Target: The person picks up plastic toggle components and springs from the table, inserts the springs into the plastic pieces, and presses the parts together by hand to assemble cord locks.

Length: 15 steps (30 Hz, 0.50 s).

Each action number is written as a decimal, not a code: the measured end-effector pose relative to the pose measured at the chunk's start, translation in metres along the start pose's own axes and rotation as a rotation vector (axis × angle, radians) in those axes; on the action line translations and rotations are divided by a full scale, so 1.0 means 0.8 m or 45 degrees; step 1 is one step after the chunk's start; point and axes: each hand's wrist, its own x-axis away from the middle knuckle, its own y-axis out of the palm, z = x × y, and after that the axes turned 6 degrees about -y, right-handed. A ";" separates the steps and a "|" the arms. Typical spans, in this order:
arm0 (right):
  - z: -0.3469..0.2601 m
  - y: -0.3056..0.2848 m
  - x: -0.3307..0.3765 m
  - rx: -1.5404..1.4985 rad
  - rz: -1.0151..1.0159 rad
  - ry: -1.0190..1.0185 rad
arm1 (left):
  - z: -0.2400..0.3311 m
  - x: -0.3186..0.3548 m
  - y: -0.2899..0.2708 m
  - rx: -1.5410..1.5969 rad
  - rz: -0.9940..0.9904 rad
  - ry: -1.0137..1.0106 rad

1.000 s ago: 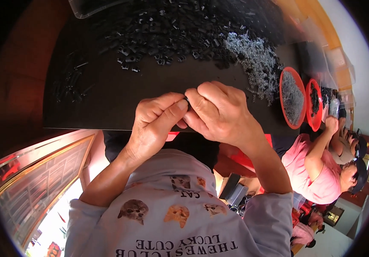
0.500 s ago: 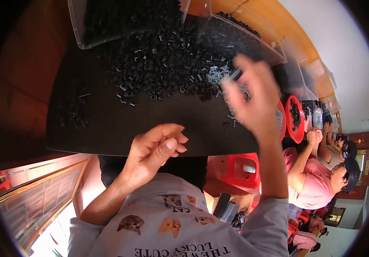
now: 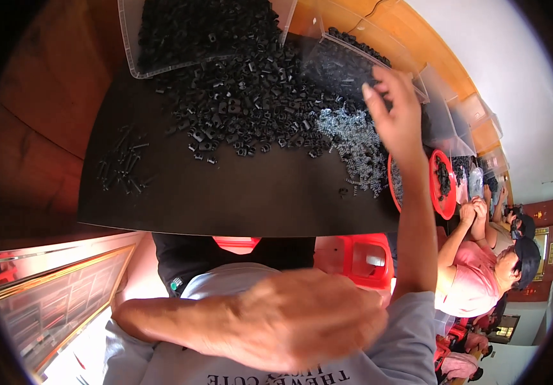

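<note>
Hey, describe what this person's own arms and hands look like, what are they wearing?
Both hands are bare: no gloves, rings or watch that I can see. The left hand is blurred, its forearm uncovered. The right hand has a bare forearm running down to a short light grey T-shirt sleeve.

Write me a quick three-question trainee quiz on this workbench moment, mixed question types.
1. True or false: the right hand is raised over the heap of small silvery metal springs.
2. Which lies nearest the clear plastic bin? A) red round bowl B) pile of small black plastic parts
3. What colour is the flat work mat?

Key: 1 true; 2 B; 3 black.
</note>
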 end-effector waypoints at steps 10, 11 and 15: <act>-0.090 0.019 0.102 -0.092 0.011 -0.150 | 0.032 -0.025 -0.014 0.395 -0.130 0.085; -0.093 0.023 0.110 -0.109 0.015 -0.153 | 0.034 -0.026 -0.016 0.395 -0.147 0.091; -0.105 0.033 0.133 -0.201 0.029 -0.051 | 0.035 -0.011 -0.032 0.399 -0.414 0.131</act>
